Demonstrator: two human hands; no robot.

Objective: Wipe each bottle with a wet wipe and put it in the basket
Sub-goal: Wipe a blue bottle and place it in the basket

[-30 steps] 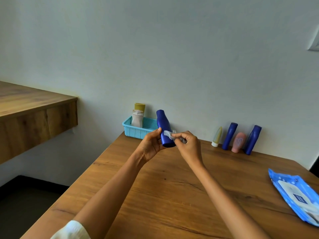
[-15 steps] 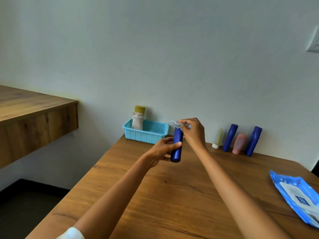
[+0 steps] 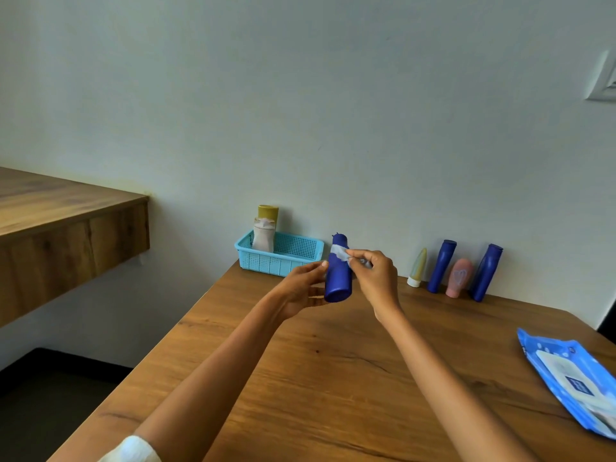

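The bench (image 3: 333, 378) is being used as the work surface. The basket (image 3: 278, 258) is lying just behind and left of the blue bottle (image 3: 338, 278), which is being gripped upright, long axis near vertical, by the left hand (image 3: 300, 290), the nearer one. A wet wipe (image 3: 340, 253) is being pinched against its neck by the right hand (image 3: 375, 275).

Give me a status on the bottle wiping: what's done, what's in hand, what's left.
Done: two bottles stand in the turquoise basket. In hand: the left hand holds a blue bottle above the table while the right hand pinches a wet wipe against its upper part. Left: four containers by the wall, a small yellow tube, two blue bottles and a pink bottle.
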